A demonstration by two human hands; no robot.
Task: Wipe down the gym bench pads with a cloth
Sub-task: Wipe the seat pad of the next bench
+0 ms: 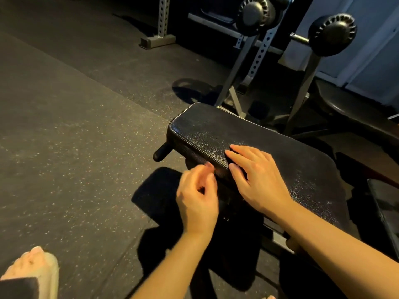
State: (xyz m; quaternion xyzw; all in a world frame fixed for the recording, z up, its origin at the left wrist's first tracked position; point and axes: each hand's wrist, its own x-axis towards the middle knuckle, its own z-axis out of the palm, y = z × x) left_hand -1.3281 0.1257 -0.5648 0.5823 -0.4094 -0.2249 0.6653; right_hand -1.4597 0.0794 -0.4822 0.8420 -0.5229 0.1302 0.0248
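A dim gym is seen, floored with dark speckled rubber matting [75,130]; grey perforated rack uprights [260,55] and two round black ribbed rollers [332,34] are set at the back. The black bench pad [216,130] is laid diagonally across the middle, with white stitching along its near edge and a short black handle [160,152] projecting below its left end. The right hand [259,180] is laid flat on the pad's top, just inside the stitched edge, with its fingers held straight and slightly spread and the palm pressed down. A dark fold, possibly the cloth [230,160], is glimpsed between the index finger and the thumb and appears to be pinned under the fingers, though it can hardly be told from the black pad. The left hand [197,197] is held just beside the pad's near side, below the stitched edge, with its fingers curled and the thumb brought close to the fingertips; because of blur, whether anything is pinched cannot be told. A second dark pad [386,212] is cut off at the right edge, and a foot in a pale sandal [32,268] is seen at the lower left.
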